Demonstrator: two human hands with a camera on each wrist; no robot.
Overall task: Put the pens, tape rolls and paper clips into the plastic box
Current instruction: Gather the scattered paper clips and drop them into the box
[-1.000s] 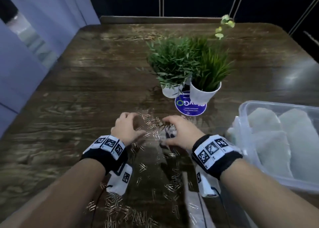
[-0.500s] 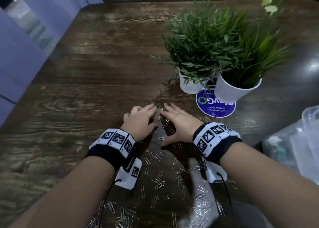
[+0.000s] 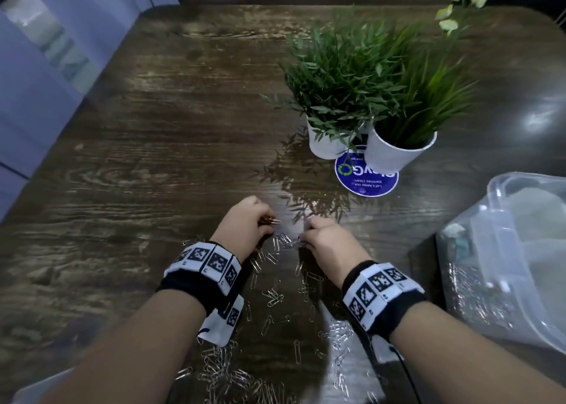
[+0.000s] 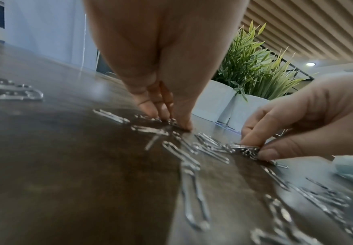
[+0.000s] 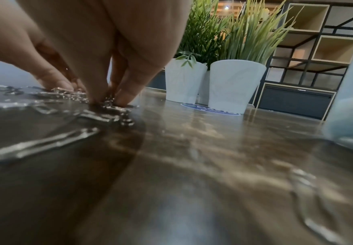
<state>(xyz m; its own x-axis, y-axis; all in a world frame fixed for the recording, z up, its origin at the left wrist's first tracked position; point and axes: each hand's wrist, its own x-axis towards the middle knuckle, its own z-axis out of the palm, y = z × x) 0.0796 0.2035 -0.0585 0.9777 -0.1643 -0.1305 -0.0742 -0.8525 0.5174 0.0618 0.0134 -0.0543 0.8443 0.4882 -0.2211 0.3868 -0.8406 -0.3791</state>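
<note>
Several silver paper clips (image 3: 274,296) lie scattered on the dark wooden table (image 3: 153,158), between and below my two wrists. My left hand (image 3: 249,223) curls its fingers round a small bunch of clips; its fingertips (image 4: 171,119) touch the table. My right hand (image 3: 318,238) pinches a cluster of clips (image 4: 246,150) between thumb and fingers, seen also in the right wrist view as fingertips (image 5: 121,97) pressed on a clip pile (image 5: 110,107). The clear plastic box (image 3: 505,250) stands at the right with pale items inside. No pens or tape rolls are plainly visible.
Two white pots with green plants (image 3: 367,97) stand behind my hands on a round blue sticker (image 3: 366,177). A pale object (image 3: 36,388) shows at the lower left corner. A shelf unit (image 5: 318,49) stands beyond the table.
Half a second ago both hands lay flat, raking clips together. Now the fingers of both are curled up, each pinching a bunch of clips, and the hands have parted a little.
</note>
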